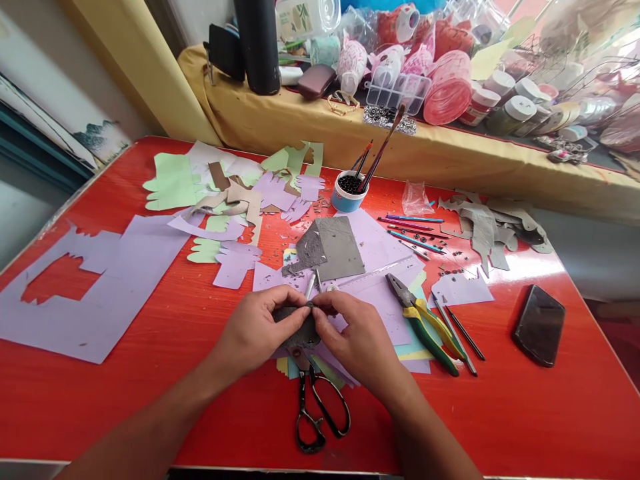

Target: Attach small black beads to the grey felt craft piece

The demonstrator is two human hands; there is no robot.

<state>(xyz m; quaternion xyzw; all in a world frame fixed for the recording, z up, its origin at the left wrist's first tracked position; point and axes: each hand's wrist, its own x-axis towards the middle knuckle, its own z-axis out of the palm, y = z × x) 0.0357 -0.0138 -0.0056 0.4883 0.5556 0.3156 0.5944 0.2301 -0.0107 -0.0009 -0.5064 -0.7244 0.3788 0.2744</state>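
Note:
My left hand and my right hand meet over the middle of the red table, thumbs and forefingers pinched together. Between them is a dark grey piece of sheet material, gripped at its upper edge by both hands. Whatever small detail lies at the fingertips is too small to make out. Black-handled scissors lie just below, their blades partly covered by the piece. Beyond my fingers a grey folded sheet rests on purple paper. A silver pen-like tool shows just past the fingertips.
Pliers with green and yellow handles lie right of my hand, near a phone. A small tub holds brushes. Paper cutouts cover the back left, grey scraps the back right. A crowded shelf borders the table.

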